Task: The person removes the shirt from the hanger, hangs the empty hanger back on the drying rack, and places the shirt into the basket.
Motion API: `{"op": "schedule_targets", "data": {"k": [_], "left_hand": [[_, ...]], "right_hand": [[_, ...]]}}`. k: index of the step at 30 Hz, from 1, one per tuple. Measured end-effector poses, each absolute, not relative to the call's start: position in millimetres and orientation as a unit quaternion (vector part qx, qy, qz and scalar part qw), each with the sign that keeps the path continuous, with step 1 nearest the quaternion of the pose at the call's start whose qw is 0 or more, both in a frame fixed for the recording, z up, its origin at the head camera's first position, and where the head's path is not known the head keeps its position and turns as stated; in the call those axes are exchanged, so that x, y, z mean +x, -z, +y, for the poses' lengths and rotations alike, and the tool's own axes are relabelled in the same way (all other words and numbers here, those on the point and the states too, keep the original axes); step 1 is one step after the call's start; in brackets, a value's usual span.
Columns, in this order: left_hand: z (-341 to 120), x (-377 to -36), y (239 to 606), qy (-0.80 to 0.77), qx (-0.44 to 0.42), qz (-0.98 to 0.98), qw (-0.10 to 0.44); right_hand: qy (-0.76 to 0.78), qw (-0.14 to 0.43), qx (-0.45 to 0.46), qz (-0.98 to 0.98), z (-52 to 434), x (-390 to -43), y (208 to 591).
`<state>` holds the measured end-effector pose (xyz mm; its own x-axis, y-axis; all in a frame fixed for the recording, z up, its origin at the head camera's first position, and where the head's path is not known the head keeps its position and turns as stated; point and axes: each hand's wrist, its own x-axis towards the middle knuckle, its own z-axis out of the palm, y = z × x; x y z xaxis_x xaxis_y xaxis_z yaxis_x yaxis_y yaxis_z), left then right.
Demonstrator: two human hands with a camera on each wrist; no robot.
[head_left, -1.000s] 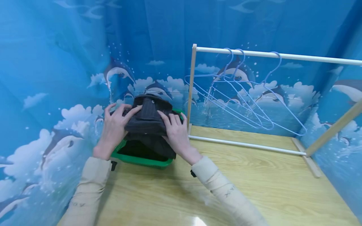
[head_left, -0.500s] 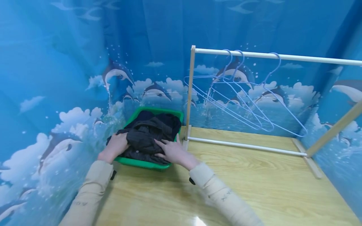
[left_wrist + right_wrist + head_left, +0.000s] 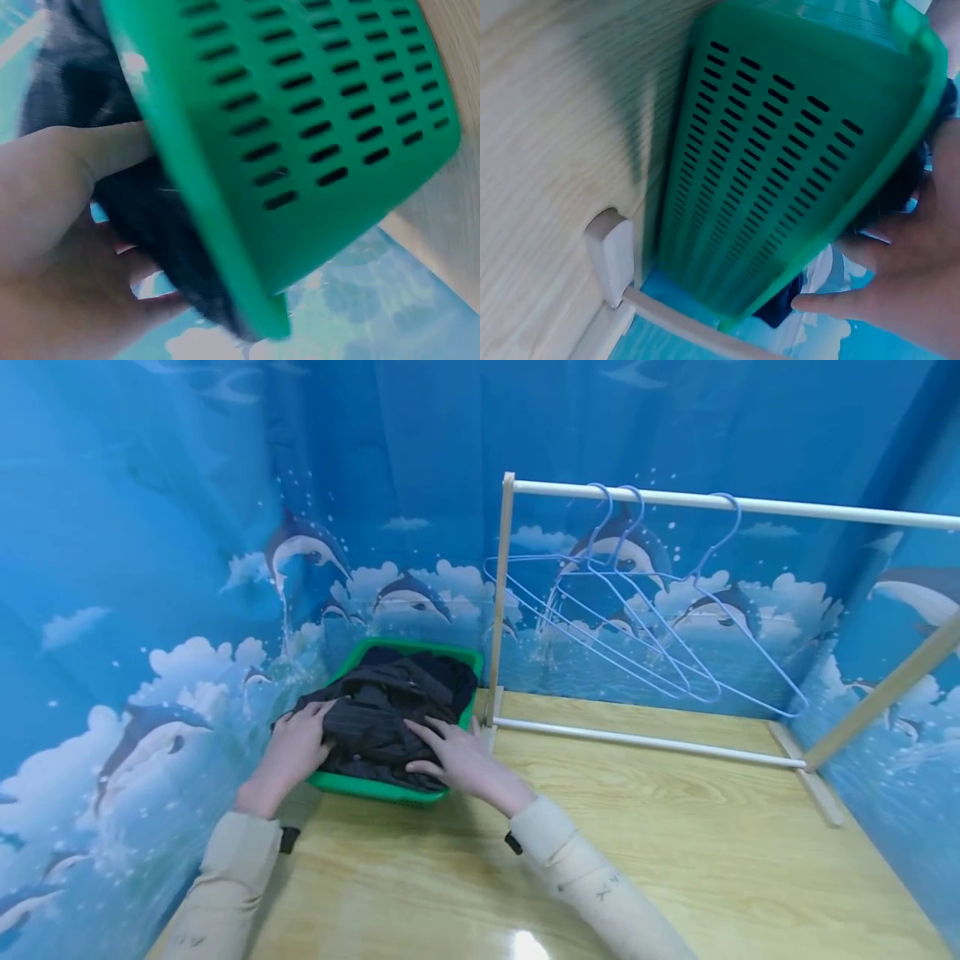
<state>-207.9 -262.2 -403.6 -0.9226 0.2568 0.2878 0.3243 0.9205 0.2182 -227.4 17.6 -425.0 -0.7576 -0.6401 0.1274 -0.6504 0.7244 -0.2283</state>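
Note:
A dark pinstriped garment (image 3: 371, 727) lies bunched in a green plastic basket (image 3: 375, 789), on top of other dark cloth (image 3: 450, 677). My left hand (image 3: 296, 743) rests on the garment's left side. In the left wrist view its thumb (image 3: 120, 146) lies against the dark cloth near the basket rim, fingers lower down. On the garment's right part, my right hand (image 3: 461, 756) rests with its fingers spread. In the right wrist view that hand (image 3: 907, 277) is beside the rim, its fingertips partly hidden by cloth and rim.
Right of the basket stands a clothes rack (image 3: 501, 610) with a white top rail (image 3: 795, 508). Several blue wire hangers (image 3: 697, 578) hang from it. The basket stands on a wood-grain surface (image 3: 420, 877), and a blue dolphin-print curtain (image 3: 150, 568) encloses it behind and at the sides.
The garment was held raised above the basket a second ago; it came down into it, with both hands on top. Over the last half second the left hand shifted slightly left.

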Motion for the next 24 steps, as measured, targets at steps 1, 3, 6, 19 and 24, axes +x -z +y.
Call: {"op": "schedule_targets", "data": {"k": [1, 3, 6, 19, 24], "left_hand": [[-261.4, -203.2, 400.2, 0.137, -0.149, -0.970, 0.133], [-260.2, -193.3, 393.8, 0.151, -0.153, -0.966, 0.146], [-257.7, -180.2, 383.9, 0.175, -0.169, -0.955, 0.171], [-204.4, -185.8, 373.2, 0.210, -0.201, -0.923, 0.253], [-172.7, -193.4, 385.5, 0.190, -0.199, -0.907, 0.318]], "right_hand": [[-0.145, 0.021, 0.348, -0.926, 21.5, -225.4, 424.5], [-0.171, 0.030, 0.348, -0.922, 29.9, -222.0, 423.9], [-0.188, 0.065, 0.342, -0.918, 44.1, -218.6, 422.4], [-0.209, 0.172, 0.281, -0.921, 106.6, -203.9, 406.6], [-0.199, 0.173, 0.243, -0.933, 129.9, -198.3, 409.4]]}}
